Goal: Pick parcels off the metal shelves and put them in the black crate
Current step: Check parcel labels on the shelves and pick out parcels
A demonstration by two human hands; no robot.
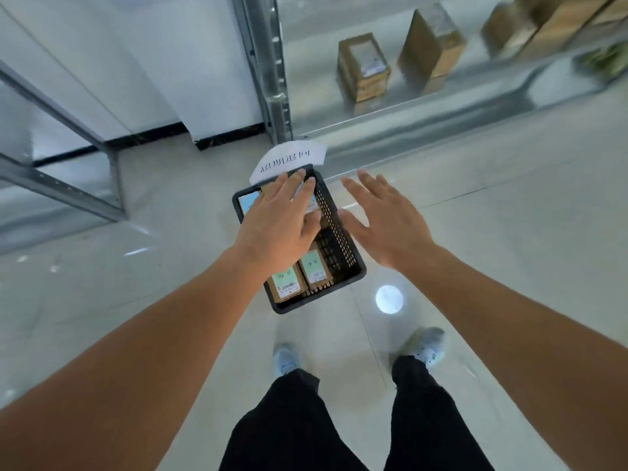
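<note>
Currently we see both hands held out over the floor, fingers straight and spread, gripping nothing; left hand (278, 219) is above the black crate (343, 246), right hand (387, 222) just at its 3 o'clock; crate sits on the tile at 12 o'clock from the shoes (426, 348), labelled parcels (314, 270) inside, white paper sign (289, 158) at its far end; more cardboard parcels (363, 69) on the metal shelf (424, 107) at 1 o'clock.

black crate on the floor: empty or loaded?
Loaded. The black crate holds several cardboard parcels with labels facing up; the left hand hides part of its inside, so no exact count.
</note>
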